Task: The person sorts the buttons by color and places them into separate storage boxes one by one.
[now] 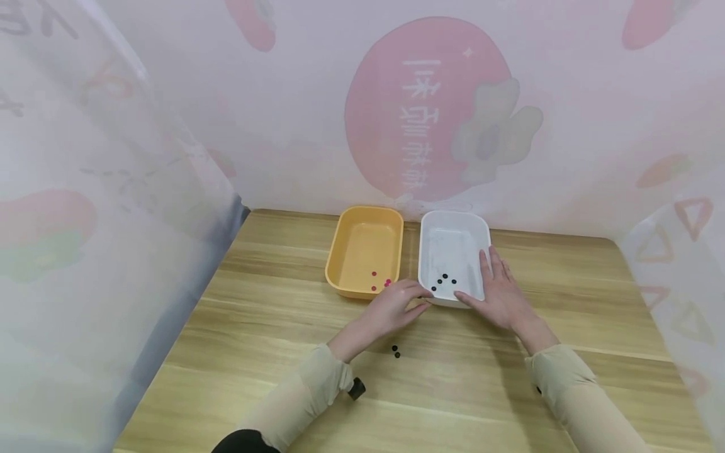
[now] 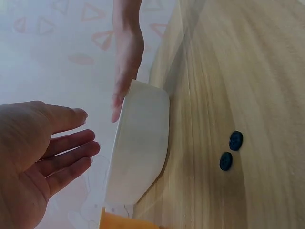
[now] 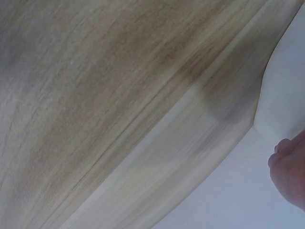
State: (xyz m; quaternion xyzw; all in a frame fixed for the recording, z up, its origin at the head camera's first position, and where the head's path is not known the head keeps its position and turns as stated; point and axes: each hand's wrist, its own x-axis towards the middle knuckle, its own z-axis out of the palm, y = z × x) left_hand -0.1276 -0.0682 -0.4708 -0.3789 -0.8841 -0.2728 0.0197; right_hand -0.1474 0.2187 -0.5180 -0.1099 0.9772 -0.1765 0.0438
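Note:
In the head view, my left hand (image 1: 393, 305) hovers by the near left corner of the white tray (image 1: 423, 251). Its fingers are loosely bent, and the left wrist view shows nothing between thumb and fingers. My right hand (image 1: 504, 299) lies along the white tray's right side, fingers stretched out and thumb at the near rim. Several black buttons (image 1: 445, 276) sit inside that tray. On the wood in front of it, two more black buttons (image 2: 236, 140) lie close together. Small red buttons (image 1: 374, 274) are in the near right part of the yellow tray (image 1: 334, 267), partly behind my left hand.
The two trays stand side by side at the back of the wooden table (image 1: 272, 302), with a narrow gap between them. A printed cloth (image 1: 294, 126) hangs behind, and another cloth (image 1: 68, 251) hangs along the left.

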